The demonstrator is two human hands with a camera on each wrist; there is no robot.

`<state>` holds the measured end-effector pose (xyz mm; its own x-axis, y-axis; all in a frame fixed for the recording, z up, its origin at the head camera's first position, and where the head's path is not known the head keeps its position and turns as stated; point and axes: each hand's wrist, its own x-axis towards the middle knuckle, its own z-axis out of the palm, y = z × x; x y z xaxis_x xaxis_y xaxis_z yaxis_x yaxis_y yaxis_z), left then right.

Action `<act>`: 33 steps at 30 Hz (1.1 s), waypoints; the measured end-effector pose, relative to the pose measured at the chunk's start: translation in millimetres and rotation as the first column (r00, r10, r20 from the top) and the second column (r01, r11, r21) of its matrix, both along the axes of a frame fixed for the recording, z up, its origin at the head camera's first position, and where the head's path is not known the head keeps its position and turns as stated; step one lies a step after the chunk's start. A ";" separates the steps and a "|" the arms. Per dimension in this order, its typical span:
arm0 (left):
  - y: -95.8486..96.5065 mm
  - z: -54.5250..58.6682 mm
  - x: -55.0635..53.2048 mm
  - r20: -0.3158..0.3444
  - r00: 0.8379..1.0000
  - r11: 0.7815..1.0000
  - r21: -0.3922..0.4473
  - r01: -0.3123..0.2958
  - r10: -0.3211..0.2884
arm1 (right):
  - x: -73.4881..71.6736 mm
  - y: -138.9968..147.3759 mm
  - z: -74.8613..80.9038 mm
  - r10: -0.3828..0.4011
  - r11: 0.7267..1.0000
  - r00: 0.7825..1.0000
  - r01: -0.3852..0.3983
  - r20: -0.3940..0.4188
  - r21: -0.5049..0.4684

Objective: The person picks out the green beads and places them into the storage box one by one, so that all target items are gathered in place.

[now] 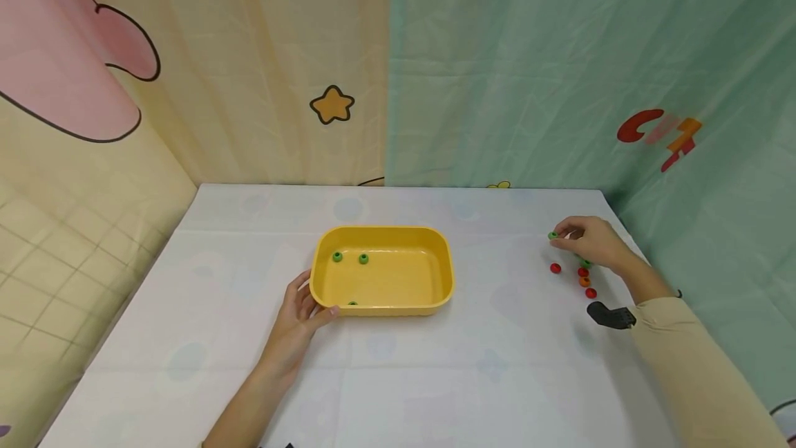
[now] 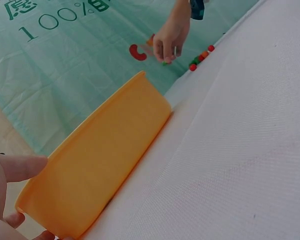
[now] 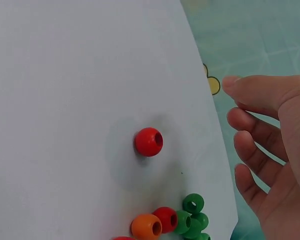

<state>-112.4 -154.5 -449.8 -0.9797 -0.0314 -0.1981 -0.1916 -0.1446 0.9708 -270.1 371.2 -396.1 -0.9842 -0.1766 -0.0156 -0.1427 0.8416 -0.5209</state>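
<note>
A yellow tray (image 1: 382,311) sits mid-table with three green beads (image 1: 363,259) inside. My left hand (image 1: 298,320) grips its front left corner, thumb at the rim and fingers along the outer side. Over the table's right side, my right hand (image 1: 591,240) pinches a green bead (image 1: 553,235) between thumb and fingertips. In the right wrist view that bead is almost wholly hidden by the thumb. A lone red bead (image 3: 149,142) lies below this hand. Near it cluster an orange bead (image 3: 146,227), a red bead (image 3: 165,219) and several green beads (image 3: 193,203).
A white patterned cloth (image 1: 385,393) covers the table. Printed curtains (image 1: 497,75) hang behind it and at both sides. A black strap end (image 1: 611,316) sticks out by the right sleeve (image 1: 690,358).
</note>
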 end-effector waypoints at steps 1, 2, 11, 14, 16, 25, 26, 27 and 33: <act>-0.1 0.0 -0.1 -0.001 1.000 1.000 0.002 0.000 0.000 | -1.0 -2.1 0.4 0.001 1.000 1.000 -0.001 0.004 0.000; -0.2 0.0 -0.1 -0.002 1.000 1.000 0.003 0.000 0.000 | -2.1 -4.1 0.8 0.005 1.000 1.000 -0.005 0.010 -0.002; -0.8 0.1 -0.4 -0.009 1.000 1.000 0.007 -0.001 0.001 | -10.5 -26.7 3.1 0.045 0.999 0.999 -0.045 0.007 -0.011; -0.7 -0.3 -0.7 -0.010 1.000 1.000 0.009 0.002 -0.002 | -12.2 -34.5 3.5 0.074 0.997 0.997 -0.074 -0.004 -0.016; -0.7 -0.7 -0.6 -0.008 1.000 1.000 0.010 0.003 -0.003 | -13.8 -39.4 3.6 0.091 0.996 0.996 -0.092 -0.011 -0.017; -0.7 -1.2 0.5 -0.004 1.000 1.000 0.013 0.001 0.000 | -22.1 -61.7 7.0 0.150 0.988 0.989 -0.151 -0.011 -0.031; -0.8 -1.1 0.5 -0.005 1.000 1.000 0.012 0.001 -0.001 | -22.9 -63.7 7.3 0.159 0.987 0.987 -0.159 -0.011 -0.033; -0.9 -1.0 0.6 -0.005 1.000 1.000 0.012 0.002 -0.002 | -23.2 -65.8 7.8 0.165 0.985 0.986 -0.166 -0.012 -0.038; -1.1 -1.3 -0.3 0.000 1.000 1.000 0.021 0.004 -0.004 | -26.1 -79.2 9.9 0.205 0.977 0.978 -0.207 -0.033 -0.057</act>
